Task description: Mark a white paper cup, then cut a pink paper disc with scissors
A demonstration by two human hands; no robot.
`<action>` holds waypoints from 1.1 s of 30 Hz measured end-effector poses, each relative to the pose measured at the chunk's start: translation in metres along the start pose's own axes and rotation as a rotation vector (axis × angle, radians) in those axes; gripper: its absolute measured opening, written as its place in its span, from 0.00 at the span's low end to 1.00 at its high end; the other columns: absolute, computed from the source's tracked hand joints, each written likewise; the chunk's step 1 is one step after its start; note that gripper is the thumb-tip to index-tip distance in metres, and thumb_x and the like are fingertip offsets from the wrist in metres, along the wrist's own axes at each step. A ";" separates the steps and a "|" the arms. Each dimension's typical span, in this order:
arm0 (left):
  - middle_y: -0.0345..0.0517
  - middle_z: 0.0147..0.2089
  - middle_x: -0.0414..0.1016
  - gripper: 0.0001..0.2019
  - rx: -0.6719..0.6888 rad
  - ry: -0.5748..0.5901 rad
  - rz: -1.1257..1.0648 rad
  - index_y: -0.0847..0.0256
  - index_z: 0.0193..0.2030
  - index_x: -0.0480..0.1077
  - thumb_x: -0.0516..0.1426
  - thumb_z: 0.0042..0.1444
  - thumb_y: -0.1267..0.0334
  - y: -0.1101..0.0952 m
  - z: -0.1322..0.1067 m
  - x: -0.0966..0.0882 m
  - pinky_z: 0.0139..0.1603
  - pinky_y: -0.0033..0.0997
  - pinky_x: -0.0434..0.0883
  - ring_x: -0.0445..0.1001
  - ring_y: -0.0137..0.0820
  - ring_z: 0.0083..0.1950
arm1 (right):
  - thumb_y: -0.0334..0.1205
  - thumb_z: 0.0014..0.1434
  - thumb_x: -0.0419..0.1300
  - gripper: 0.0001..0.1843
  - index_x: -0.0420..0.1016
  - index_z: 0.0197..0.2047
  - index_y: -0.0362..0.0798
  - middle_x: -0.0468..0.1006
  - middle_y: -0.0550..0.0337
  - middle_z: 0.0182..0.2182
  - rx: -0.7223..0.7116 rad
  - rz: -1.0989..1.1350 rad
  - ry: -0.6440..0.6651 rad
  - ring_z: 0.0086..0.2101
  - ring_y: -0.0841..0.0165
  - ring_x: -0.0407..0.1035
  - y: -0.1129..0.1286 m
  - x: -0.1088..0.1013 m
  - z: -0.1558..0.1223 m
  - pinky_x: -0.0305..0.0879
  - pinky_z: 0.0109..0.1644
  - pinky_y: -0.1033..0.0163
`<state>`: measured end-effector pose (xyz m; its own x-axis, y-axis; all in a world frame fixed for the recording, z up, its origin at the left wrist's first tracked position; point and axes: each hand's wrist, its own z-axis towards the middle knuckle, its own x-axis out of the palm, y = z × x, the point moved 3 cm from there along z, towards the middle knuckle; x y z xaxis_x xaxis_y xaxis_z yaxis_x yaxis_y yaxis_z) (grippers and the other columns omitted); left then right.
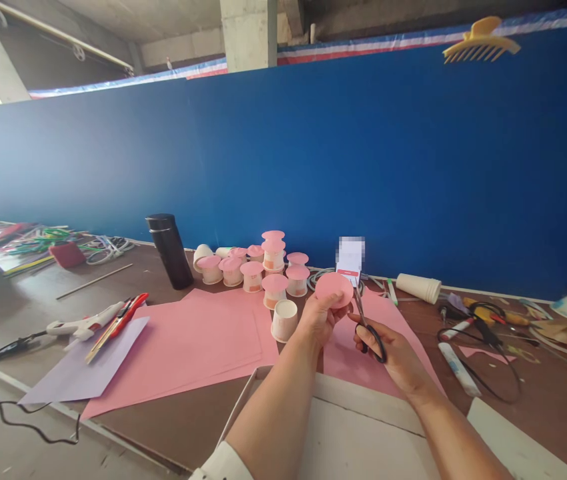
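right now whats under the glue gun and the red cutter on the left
The glue gun and red cutter lie on a lilac sheet, which overlaps pink paper on the brown table. What lies beneath those sheets is covered.

Pink paper disc (334, 289) held upright, black scissors (366, 323) (blades up) at its rt edge

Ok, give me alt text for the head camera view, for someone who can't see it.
The left hand holds a round pink paper disc while the right hand works black-handled scissors at its edge. Behind stand pink-topped white paper cups on a brown table.
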<state>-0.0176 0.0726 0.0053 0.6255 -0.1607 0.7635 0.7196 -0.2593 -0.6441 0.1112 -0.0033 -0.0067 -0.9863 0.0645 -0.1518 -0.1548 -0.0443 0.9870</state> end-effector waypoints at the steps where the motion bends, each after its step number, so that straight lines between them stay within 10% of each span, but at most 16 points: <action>1: 0.49 0.36 0.77 0.19 -0.006 -0.006 0.011 0.67 0.41 0.73 0.67 0.39 0.67 0.000 0.000 0.000 0.37 0.29 0.70 0.74 0.29 0.34 | 0.58 0.53 0.62 0.30 0.76 0.54 0.49 0.74 0.60 0.29 0.000 0.005 0.000 0.32 0.66 0.67 0.000 0.000 0.000 0.62 0.37 0.62; 23: 0.48 0.29 0.75 0.20 0.066 0.073 0.104 0.71 0.40 0.73 0.65 0.41 0.61 0.010 -0.003 0.009 0.37 0.34 0.69 0.72 0.30 0.26 | 0.59 0.56 0.59 0.27 0.75 0.49 0.47 0.75 0.55 0.34 -0.004 0.112 0.050 0.34 0.65 0.65 -0.004 0.002 0.001 0.56 0.31 0.65; 33: 0.48 0.27 0.73 0.16 0.085 0.109 0.106 0.72 0.37 0.74 0.64 0.43 0.62 0.010 -0.004 0.011 0.38 0.35 0.70 0.72 0.30 0.28 | 0.62 0.53 0.60 0.23 0.76 0.32 0.47 0.73 0.56 0.31 0.000 0.071 0.004 0.31 0.67 0.63 0.003 0.003 0.000 0.56 0.30 0.65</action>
<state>-0.0054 0.0645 0.0075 0.6664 -0.2860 0.6885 0.6769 -0.1549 -0.7196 0.1076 -0.0033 -0.0042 -0.9951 0.0571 -0.0812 -0.0840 -0.0485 0.9953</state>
